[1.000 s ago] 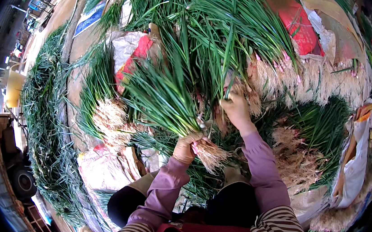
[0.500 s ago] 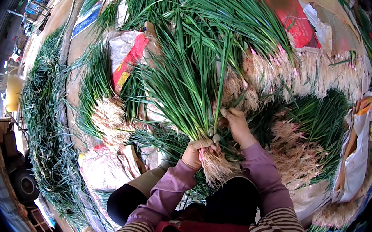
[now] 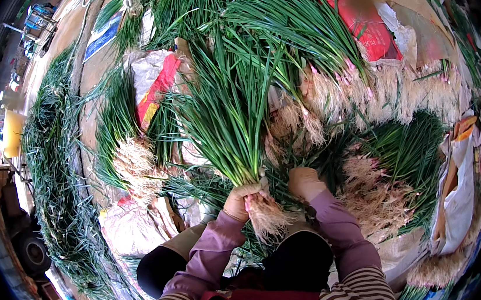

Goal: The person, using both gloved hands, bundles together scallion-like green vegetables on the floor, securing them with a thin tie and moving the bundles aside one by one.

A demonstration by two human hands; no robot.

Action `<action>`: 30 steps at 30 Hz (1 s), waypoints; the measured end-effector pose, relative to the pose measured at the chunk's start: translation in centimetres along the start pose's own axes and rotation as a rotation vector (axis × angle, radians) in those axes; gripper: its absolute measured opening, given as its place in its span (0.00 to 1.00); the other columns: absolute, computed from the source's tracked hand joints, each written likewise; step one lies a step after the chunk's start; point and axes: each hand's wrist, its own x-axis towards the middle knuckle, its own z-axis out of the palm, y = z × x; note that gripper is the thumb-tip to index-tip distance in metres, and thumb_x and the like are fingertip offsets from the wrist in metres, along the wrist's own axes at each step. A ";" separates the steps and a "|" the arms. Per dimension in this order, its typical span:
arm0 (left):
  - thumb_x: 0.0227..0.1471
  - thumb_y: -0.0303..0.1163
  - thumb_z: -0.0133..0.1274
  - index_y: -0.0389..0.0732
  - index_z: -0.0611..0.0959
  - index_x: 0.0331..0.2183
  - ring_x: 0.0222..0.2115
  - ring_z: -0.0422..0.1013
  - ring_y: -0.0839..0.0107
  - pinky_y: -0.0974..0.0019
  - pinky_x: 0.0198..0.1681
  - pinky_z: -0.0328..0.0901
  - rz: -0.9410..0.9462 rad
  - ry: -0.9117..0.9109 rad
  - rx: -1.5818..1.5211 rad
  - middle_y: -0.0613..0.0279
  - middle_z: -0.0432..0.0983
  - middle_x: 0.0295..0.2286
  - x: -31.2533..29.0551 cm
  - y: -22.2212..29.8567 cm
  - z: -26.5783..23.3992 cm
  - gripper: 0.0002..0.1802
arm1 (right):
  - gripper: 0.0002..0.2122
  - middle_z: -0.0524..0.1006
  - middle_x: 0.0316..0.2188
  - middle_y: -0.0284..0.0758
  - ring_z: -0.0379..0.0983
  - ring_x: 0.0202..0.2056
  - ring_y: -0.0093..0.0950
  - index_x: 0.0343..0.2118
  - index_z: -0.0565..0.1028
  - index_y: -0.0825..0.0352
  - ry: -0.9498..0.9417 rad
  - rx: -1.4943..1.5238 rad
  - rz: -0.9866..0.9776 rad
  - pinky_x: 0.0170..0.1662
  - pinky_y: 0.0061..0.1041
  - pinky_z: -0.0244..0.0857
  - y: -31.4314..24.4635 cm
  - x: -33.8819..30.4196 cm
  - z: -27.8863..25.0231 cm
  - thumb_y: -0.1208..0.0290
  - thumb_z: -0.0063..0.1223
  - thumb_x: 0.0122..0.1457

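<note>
The bare left hand [image 3: 239, 201] clasps a green-leaved, pale-rooted bunch [image 3: 230, 131] at dial centre, gathered but not set down, the bare right hand [image 3: 305, 184] at four o'clock, grip untellable, long green stalks [image 3: 291, 29] apparently left at one o'clock

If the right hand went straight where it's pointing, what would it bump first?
The right hand would probably meet the long green-leaved bunch with pale, stringy roots in the left hand, though depth is unclear.
</note>
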 end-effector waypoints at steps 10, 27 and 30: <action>0.36 0.24 0.54 0.40 0.73 0.28 0.23 0.63 0.76 0.71 0.29 0.62 0.177 -0.008 0.070 0.64 0.68 0.24 -0.2 2.4 0.1 0.11 | 0.09 0.71 0.20 0.36 0.68 0.21 0.29 0.28 0.74 0.70 0.712 -0.074 -0.034 0.26 0.29 0.62 1.2 5.9 -9.1 0.69 0.54 0.49; 0.42 0.24 0.51 0.29 0.74 0.38 0.25 0.72 0.65 0.63 0.32 0.68 -0.033 0.313 0.161 0.54 0.75 0.26 0.9 -0.6 -5.2 0.16 | 0.08 0.72 0.16 0.39 0.67 0.18 0.28 0.22 0.74 0.72 0.370 0.900 -0.102 0.26 0.27 0.62 -4.3 2.7 -1.1 0.70 0.52 0.49; 0.42 0.25 0.53 0.30 0.78 0.30 0.23 0.72 0.67 0.67 0.30 0.69 -0.069 0.454 0.286 0.56 0.76 0.24 0.8 -0.8 -5.3 0.09 | 0.08 0.74 0.23 0.48 0.72 0.28 0.47 0.23 0.76 0.69 0.050 0.329 -0.093 0.35 0.39 0.65 -3.4 0.7 0.0 0.70 0.50 0.43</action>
